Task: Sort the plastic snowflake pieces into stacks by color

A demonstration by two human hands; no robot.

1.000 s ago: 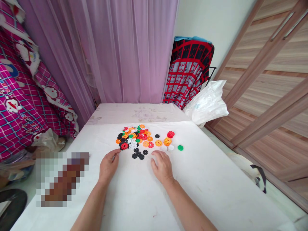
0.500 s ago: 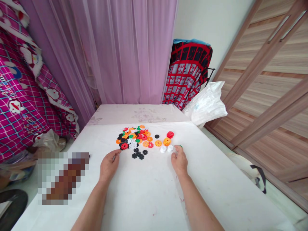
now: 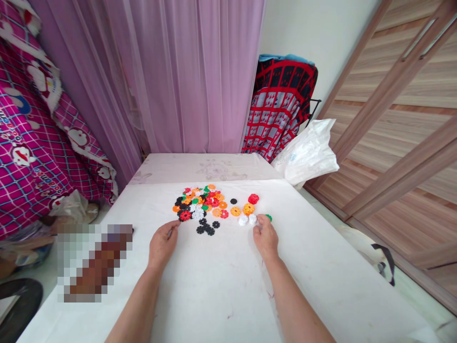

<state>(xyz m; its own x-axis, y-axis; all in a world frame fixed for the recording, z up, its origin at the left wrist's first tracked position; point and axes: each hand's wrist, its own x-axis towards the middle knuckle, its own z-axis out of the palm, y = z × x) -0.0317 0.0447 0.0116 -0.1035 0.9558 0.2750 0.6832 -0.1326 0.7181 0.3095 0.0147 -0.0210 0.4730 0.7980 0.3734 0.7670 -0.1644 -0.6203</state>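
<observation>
My left hand (image 3: 163,242) is closed in a pinch at the near left edge of a mixed pile of notched plastic discs (image 3: 194,200). A small dark sliver shows between its fingers, too small to name. My right hand (image 3: 266,237) has its fingers curled beside the white discs (image 3: 243,220). What those fingers hold, if anything, is hidden. Green discs (image 3: 269,217) peek out just past its fingertips. Orange discs (image 3: 249,208) and red discs (image 3: 253,198) lie in small stacks beyond. Several black discs (image 3: 206,228) are grouped between my hands.
One black disc (image 3: 233,201) and one orange disc (image 3: 235,211) lie apart on the white-covered table (image 3: 207,286). A blurred-out patch (image 3: 100,264) covers something at the left edge. A white plastic bag (image 3: 307,152) stands off the far right corner.
More of the green discs shows beside my right fingertips, as that hand has shifted slightly left. My left hand stays in nearly the same place. The view has tilted a little.
</observation>
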